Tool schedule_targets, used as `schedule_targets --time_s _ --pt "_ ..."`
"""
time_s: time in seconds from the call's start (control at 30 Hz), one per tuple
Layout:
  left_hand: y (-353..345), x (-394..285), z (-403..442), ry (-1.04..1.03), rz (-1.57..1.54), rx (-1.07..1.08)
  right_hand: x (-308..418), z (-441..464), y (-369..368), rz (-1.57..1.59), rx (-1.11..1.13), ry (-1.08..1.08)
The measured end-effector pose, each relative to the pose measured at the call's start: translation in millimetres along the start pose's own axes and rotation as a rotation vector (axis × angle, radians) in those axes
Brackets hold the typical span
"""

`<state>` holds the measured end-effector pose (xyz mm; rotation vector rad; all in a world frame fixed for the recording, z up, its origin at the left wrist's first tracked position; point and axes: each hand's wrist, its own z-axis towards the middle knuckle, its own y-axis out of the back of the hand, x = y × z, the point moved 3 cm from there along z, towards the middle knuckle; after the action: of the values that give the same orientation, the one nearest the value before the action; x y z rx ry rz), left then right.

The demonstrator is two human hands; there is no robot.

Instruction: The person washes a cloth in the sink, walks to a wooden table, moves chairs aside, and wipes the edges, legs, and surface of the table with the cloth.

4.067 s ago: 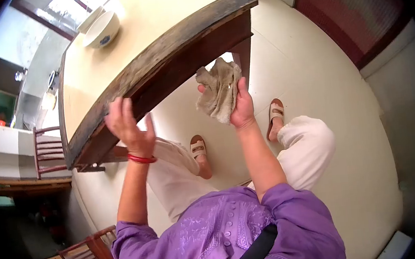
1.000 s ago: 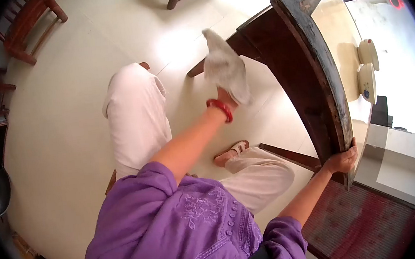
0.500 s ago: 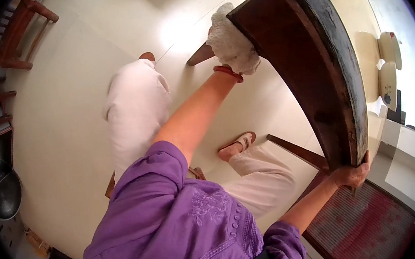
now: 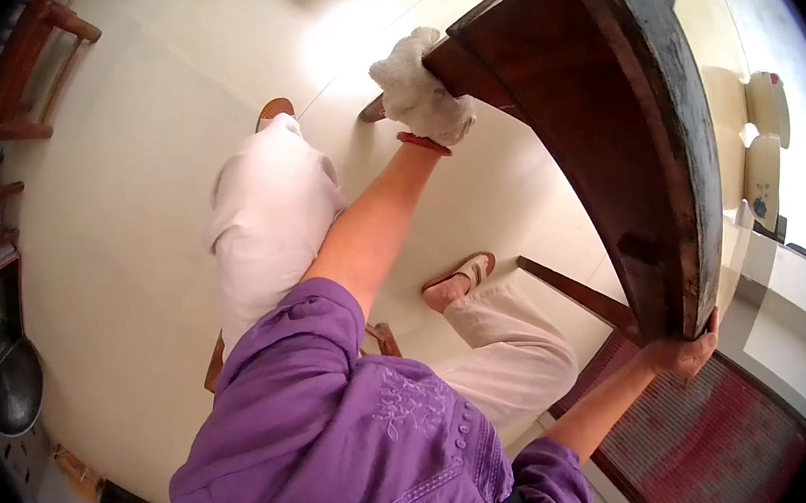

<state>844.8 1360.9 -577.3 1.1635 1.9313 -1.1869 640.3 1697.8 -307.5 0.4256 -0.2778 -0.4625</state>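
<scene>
A pale, crumpled cloth (image 4: 419,90) covers most of my left hand (image 4: 433,135), just beyond the red bracelet. The cloth is pressed against a dark brown wooden part at the leg end of the table (image 4: 580,70). My left fingers are hidden beneath it. At the lower corner of the table, my right hand (image 4: 687,354) has its fingers wrapped round the edge. The tabletop seems to be tilted in this view, with its worn dark rim (image 4: 692,127) facing me.
Two bowls, a nearer one (image 4: 763,180) and a farther one (image 4: 767,108), are on the tabletop. A wooden chair (image 4: 23,80) stands at the upper left. Below it is a black pan (image 4: 8,386). A red-grey mat (image 4: 701,426) lies at the lower right.
The cloth has gone from my right hand to my left and now touches the table's wood. My right hand has taken hold of the table corner. The view has turned.
</scene>
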Motion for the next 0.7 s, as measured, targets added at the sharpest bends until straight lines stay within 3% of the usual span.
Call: schedule_targets --time_s 0.03,0.17,0.27,0.33,0.37,0.4,0.47,0.57,0.63,0.7 --pt "4 10 5 -0.050 0.112 0.011 -2 0 2 -0.041 0.020 0.072" --pt "26 34 18 -0.242 0.560 0.031 1 1 3 -0.048 -0.001 0.008" --pt "32 17 7 -0.470 0.956 -0.012 19 0 1 0.002 -0.015 -0.113" --pt "29 -8 -9 -0.613 1.346 -0.115 15 3 4 -0.011 -0.008 -0.078" --pt "26 -23 -16 -0.645 1.544 -0.173 14 3 3 -0.011 -0.008 -0.060" --pt "24 -36 -22 -0.523 1.755 -0.143 15 2 3 -0.008 -0.016 -0.077" --pt "18 -39 -29 -0.423 1.697 0.123 16 2 3 -0.002 -0.031 -0.108" --pt "-8 -38 -36 -0.336 1.303 0.469 11 1 4 0.007 -0.011 -0.076" --pt "3 14 -56 -0.665 0.473 0.256 13 2 5 -0.048 0.004 -0.074" --pt "6 7 -70 -0.486 0.513 0.305 13 2 5 -0.070 0.012 -0.064"
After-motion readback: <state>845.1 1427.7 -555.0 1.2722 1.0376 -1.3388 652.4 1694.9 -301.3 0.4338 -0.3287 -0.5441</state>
